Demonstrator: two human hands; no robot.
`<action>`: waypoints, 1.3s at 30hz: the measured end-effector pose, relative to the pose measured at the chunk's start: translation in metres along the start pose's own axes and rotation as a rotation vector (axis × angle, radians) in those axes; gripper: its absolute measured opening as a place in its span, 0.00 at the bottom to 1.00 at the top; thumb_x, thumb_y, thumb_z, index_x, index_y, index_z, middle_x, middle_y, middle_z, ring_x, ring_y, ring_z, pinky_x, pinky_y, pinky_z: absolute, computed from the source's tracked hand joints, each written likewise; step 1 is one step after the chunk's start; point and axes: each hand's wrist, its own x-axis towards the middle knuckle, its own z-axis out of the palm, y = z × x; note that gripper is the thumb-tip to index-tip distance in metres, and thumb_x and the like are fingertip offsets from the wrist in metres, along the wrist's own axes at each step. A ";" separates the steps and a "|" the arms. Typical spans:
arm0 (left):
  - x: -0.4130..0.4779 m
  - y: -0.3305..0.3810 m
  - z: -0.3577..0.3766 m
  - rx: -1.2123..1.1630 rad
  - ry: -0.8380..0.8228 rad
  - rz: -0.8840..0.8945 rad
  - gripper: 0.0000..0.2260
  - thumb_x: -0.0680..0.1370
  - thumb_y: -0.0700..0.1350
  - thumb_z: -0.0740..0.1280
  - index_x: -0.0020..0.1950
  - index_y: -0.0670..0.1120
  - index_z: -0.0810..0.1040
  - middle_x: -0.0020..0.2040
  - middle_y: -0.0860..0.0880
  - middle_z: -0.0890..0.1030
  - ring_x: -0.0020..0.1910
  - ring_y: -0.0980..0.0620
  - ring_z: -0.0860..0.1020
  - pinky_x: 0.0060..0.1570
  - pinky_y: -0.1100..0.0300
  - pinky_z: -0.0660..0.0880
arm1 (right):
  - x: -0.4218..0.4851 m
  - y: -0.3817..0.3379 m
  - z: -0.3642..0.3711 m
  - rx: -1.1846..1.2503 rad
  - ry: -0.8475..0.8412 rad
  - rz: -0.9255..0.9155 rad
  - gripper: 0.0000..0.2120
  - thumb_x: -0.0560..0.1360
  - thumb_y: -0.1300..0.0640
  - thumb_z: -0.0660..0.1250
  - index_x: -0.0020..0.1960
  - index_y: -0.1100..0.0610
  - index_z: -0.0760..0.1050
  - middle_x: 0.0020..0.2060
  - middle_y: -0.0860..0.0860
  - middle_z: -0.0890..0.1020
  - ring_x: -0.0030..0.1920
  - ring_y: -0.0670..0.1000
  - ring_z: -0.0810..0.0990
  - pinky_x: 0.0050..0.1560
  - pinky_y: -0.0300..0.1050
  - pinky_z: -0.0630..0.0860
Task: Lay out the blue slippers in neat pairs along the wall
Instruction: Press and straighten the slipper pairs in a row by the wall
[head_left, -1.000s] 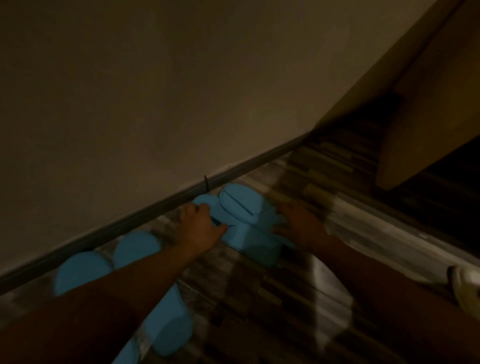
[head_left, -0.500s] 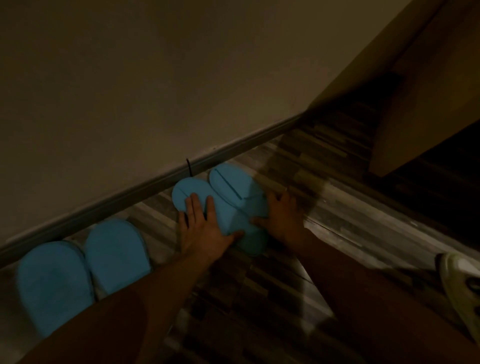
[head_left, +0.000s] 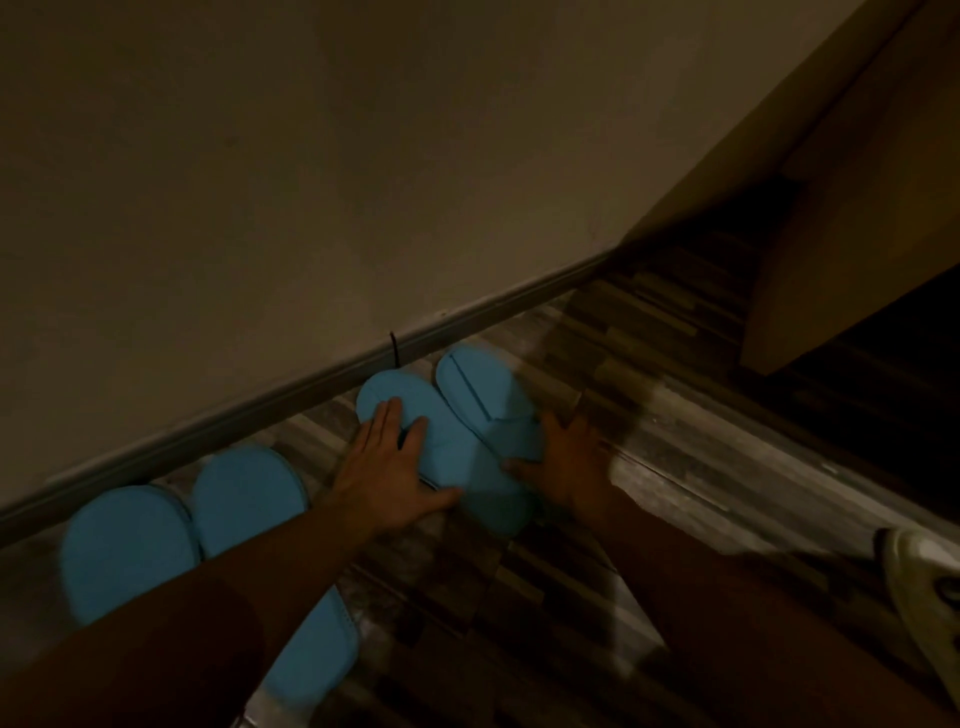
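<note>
slippers: four blue, two pairs | left hand (head_left: 387, 467) flat on one | right hand (head_left: 566, 462) beside

Left pair (head_left: 197, 540): two blue slippers side by side, toes at the skirting, heels hidden under a forearm.
Right pair, near slipper (head_left: 452, 457): blue, flat on the floor, toe by the wall, angled.
Right pair, far slipper (head_left: 485, 402): blue, beside it, touching, a seam across its top.

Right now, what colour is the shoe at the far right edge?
The shoe looks off-white or cream with dark lacing, seen in the head view, the only one.
</note>
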 end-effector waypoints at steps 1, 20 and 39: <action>-0.002 -0.001 -0.001 0.007 0.002 0.002 0.54 0.65 0.82 0.53 0.82 0.50 0.47 0.82 0.40 0.38 0.81 0.41 0.38 0.79 0.45 0.40 | -0.005 -0.002 0.003 0.026 0.004 -0.022 0.48 0.65 0.31 0.73 0.77 0.47 0.57 0.72 0.60 0.64 0.70 0.65 0.67 0.66 0.61 0.71; -0.010 -0.018 0.010 -0.030 0.050 -0.040 0.61 0.58 0.84 0.56 0.80 0.47 0.50 0.82 0.40 0.39 0.81 0.40 0.39 0.79 0.44 0.43 | -0.005 -0.030 0.022 -0.059 0.066 -0.036 0.43 0.71 0.31 0.66 0.78 0.51 0.55 0.70 0.61 0.65 0.68 0.63 0.67 0.65 0.63 0.71; -0.009 -0.026 0.002 -0.050 0.040 0.020 0.62 0.57 0.84 0.57 0.81 0.48 0.50 0.82 0.43 0.38 0.81 0.44 0.39 0.80 0.45 0.45 | -0.010 -0.036 0.029 -0.028 0.054 -0.066 0.44 0.71 0.31 0.67 0.78 0.49 0.53 0.69 0.59 0.64 0.68 0.61 0.67 0.64 0.62 0.72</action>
